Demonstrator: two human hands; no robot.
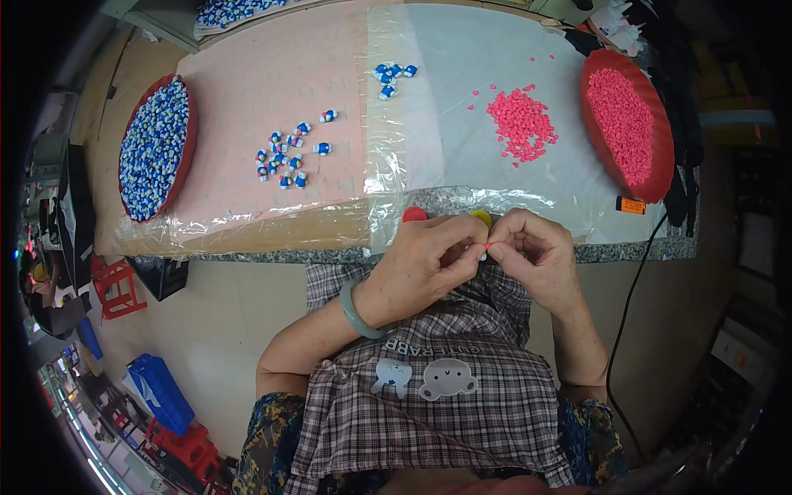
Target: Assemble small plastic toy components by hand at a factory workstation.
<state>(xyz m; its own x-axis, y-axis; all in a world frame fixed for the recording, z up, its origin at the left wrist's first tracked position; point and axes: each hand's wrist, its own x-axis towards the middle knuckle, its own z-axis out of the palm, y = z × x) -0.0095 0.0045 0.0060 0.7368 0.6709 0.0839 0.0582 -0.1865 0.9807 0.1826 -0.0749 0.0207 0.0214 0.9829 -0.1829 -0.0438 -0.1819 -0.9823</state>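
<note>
Nearest is the checked apron (437, 445), and above it the two hands meet in front of the table edge (305, 257). The left hand (425, 260) and the right hand (532, 252) both have thumb and forefinger pinched together, and between their tips is a tiny pink piece (487, 246); the other fingers are curled in. Just under this piece a small whitish part (483, 256) shows, but the fingers hide most of it, so I cannot tell its full shape or whether the two are joined. I judge the pink piece to be very light and probably rather stiff, like a small plastic part; its surface may be smooth, so it could slip out if it is squeezed at a corner. It is better to hold it by its side edges, with only the fingertips and with gentle pressure. Just beyond the hands are a red round cap (414, 214) and a yellow round cap (482, 218). Farther on the table, loose blue-and-white pieces (279, 159) lie to the left and a pink pile (516, 115) to the right, between the left red tray (192, 136) and the right red tray (662, 140). Farther still, there is a smaller blue-and-white group (386, 80).
</note>
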